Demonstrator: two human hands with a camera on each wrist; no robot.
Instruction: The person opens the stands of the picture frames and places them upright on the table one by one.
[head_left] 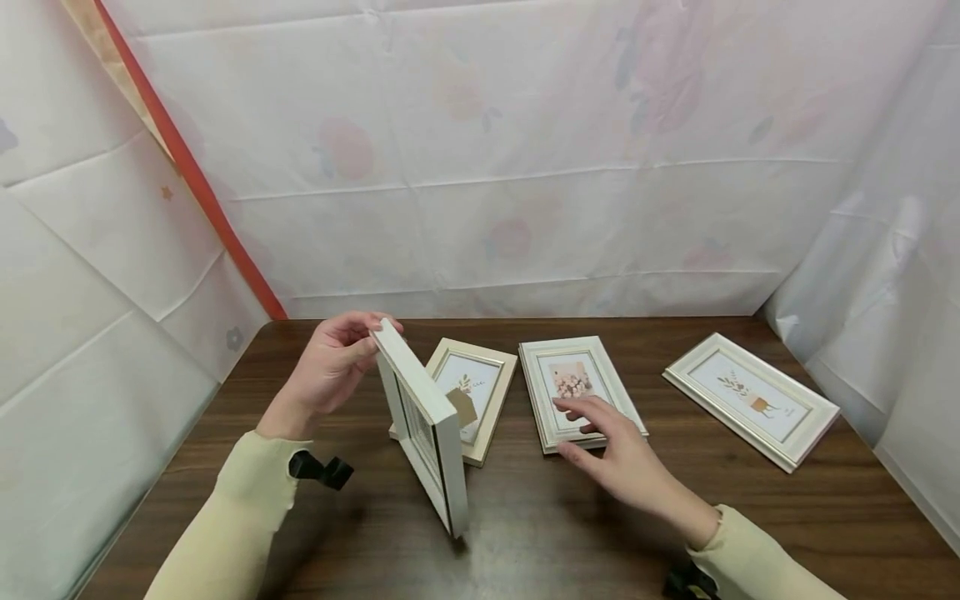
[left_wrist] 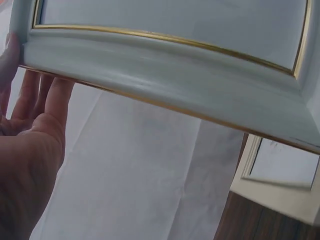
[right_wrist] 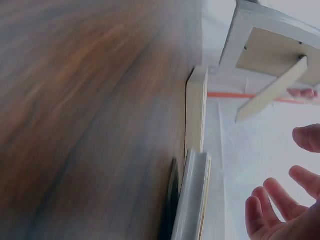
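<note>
Raised frame being held above the table
A cream frame and a grey frame are being seen against the table's edge; the right hand is being held apart.

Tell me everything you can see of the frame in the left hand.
The frame is white and looks painted, with a moulded border, thin gold trim round a smooth pane, and a tan backing with a pale strut sticking out. The left hand grips it near an upper corner. It is tilted on edge over the table; whether its lowest corner touches is unclear.
</note>
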